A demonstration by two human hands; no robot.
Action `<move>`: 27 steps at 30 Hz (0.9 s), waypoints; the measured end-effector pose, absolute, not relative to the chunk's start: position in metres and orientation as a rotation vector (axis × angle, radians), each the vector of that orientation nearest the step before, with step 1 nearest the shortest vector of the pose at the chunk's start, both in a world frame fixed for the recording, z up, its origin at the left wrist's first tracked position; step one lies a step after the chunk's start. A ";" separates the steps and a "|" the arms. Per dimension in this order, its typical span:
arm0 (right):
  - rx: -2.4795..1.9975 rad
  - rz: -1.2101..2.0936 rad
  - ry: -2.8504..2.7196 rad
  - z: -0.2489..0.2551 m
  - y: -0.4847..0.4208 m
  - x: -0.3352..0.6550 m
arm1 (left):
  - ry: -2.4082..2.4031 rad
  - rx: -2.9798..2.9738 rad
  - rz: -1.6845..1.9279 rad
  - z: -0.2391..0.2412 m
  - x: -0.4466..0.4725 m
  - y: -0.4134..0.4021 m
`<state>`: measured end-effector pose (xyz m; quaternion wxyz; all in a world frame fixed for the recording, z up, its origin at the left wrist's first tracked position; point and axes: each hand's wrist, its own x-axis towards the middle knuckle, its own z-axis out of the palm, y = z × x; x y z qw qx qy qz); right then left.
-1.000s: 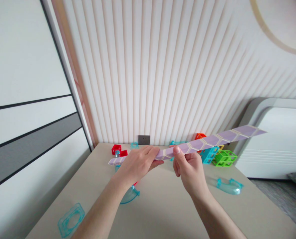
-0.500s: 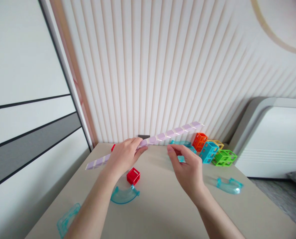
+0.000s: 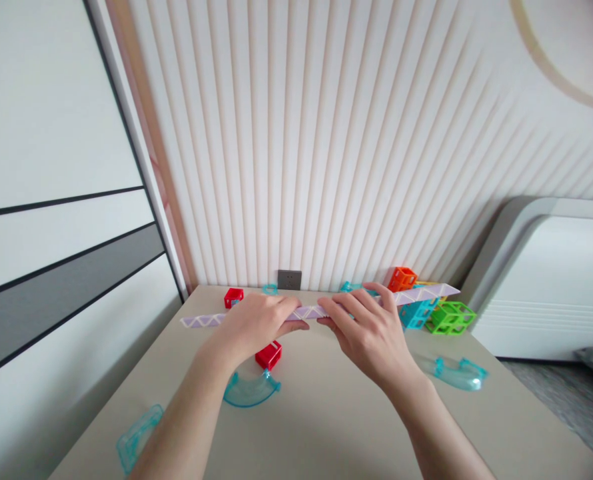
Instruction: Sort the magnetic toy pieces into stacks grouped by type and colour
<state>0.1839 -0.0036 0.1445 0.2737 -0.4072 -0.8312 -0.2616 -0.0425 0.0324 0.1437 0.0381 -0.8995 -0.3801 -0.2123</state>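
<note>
A long, straight snake puzzle [image 3: 308, 313] made of purple wedges with white zigzag seams spans both hands above the table. My left hand [image 3: 255, 320] is closed around its left half, thumb below and fingers over the top. Further right, my right hand [image 3: 369, 327] grips it too, with the fingers laid over it. A short stretch of the puzzle shows between the hands, and its two ends stick out past them. Below my left hand lies a red open-sided block [image 3: 268, 355], touching or nearly touching a clear blue curved track piece [image 3: 251, 390].
Another red block [image 3: 233, 297] sits at the back left. Orange [image 3: 402, 279], blue [image 3: 416, 315] and green [image 3: 451, 318] frame blocks cluster at the back right. Clear blue pieces lie at right [image 3: 460, 375] and front left [image 3: 139, 437]. A ribbed wall [image 3: 296, 133] with a dark socket [image 3: 289, 280] rises behind the table.
My right hand, which was apart from the puzzle, has taken hold of it. The puzzle's right end has come down, so it lies nearly level, and its visible face has turned.
</note>
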 end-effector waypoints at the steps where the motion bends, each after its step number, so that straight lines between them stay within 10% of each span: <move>1: -1.102 -0.685 -2.238 0.146 -0.004 0.185 | -1.159 -2.749 -0.628 0.144 -0.041 0.032; 27: -1.031 0.646 -1.930 0.150 -0.024 0.172 | -0.847 -2.582 -1.248 0.147 -0.022 0.018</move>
